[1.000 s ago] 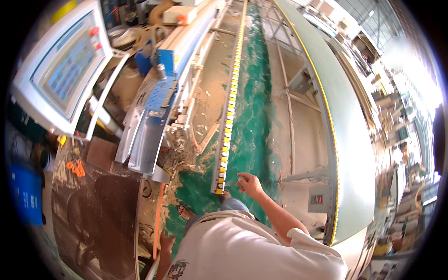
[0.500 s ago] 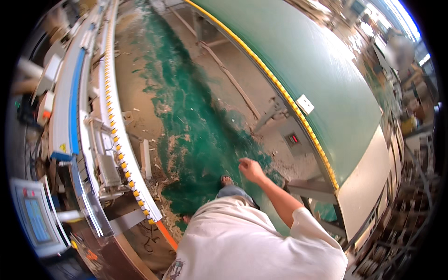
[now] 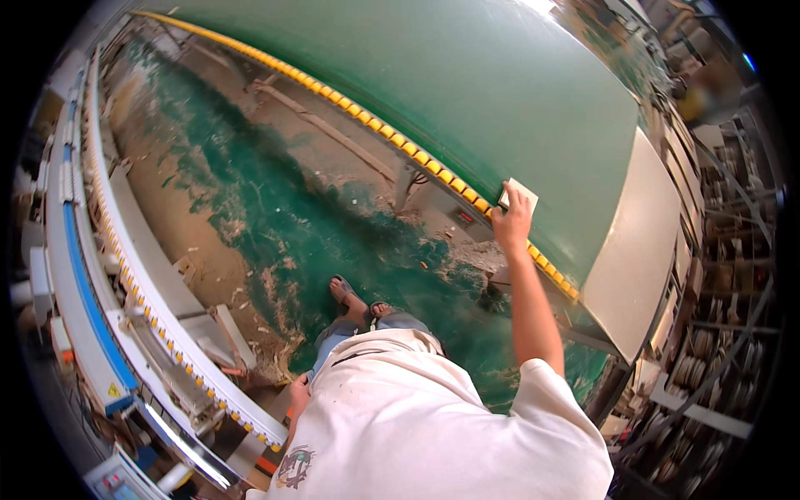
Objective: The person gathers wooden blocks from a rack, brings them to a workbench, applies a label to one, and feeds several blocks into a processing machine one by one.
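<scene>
My right hand [image 3: 513, 221] reaches out over the near edge of a long green-topped table [image 3: 533, 100]. Its fingers are closed on a small white box [image 3: 523, 193], flat and squarish, which lies on the green surface just inside the row of yellow rollers [image 3: 412, 150]. The palm side and thumb are partly hidden. My left hand [image 3: 299, 393] hangs low beside my hip, next to my shirt. Only part of it shows, and its fingers are too hidden to read.
On the left runs a long machine [image 3: 100, 333] with a blue strip and a white rail [image 3: 158, 333] of small yellow rollers. A control panel [image 3: 117, 477] stands at lower left. Wood scraps [image 3: 233, 333] and dust lie on the green floor [image 3: 275, 200]. Loaded racks [image 3: 708, 358] stand at right.
My right hand has moved up and right from over the floor onto the white box. My left hand has come into view. The view has turned toward the green-topped table.
</scene>
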A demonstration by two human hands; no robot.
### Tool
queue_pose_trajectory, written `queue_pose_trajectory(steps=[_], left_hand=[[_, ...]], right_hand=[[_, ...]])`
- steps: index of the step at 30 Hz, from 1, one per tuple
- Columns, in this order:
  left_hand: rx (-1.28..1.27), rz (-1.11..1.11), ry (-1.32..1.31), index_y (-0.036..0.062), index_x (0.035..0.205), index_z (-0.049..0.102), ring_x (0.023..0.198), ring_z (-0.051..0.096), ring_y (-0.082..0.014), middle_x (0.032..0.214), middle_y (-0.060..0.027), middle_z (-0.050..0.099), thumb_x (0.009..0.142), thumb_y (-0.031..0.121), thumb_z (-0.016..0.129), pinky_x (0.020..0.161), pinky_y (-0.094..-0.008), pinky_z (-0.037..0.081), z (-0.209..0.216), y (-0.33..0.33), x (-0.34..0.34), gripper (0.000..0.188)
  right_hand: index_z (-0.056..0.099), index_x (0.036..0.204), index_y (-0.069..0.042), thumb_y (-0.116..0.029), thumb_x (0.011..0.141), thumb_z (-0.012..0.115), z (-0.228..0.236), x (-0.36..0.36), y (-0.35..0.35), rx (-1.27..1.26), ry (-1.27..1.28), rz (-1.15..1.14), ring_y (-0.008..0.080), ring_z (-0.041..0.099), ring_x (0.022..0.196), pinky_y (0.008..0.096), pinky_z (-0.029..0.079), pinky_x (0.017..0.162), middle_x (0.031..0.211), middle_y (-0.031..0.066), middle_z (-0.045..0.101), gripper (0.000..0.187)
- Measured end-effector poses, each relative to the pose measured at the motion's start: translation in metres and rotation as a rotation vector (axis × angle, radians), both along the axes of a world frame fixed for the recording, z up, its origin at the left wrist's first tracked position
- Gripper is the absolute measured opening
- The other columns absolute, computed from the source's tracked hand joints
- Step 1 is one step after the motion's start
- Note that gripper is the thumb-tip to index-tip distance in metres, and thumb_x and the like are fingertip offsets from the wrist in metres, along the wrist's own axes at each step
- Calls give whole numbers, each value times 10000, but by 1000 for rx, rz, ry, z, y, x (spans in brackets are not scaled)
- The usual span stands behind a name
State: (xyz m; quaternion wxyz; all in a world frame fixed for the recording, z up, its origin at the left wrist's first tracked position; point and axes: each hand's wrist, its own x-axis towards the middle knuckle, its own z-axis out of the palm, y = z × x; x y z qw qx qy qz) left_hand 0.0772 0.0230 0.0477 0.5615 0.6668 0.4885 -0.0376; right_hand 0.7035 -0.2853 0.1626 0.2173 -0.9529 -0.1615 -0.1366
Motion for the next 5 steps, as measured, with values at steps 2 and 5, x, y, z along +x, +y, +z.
queue_pose_trajectory(steps=[2,5], left_hand=[[-64,-13,-39,19,1227,753,957,659,-91,1021,3,776,881,117,812,840,-278,527,-11,21,17,365],[-119,-41,-134,29,1254,751,977,658,-95,989,2,771,870,156,844,881,-258,517,-15,61,30,415]], right_hand=[[469,1531,-167,-160,765,787,-11,36,-49,-298,-31,-51,392,529,1322,502,484,1086,1457,166,543,828],[402,1579,-194,-222,709,831,-4,55,-106,-422,472,-49,406,497,1355,485,461,1137,1484,169,503,971]])
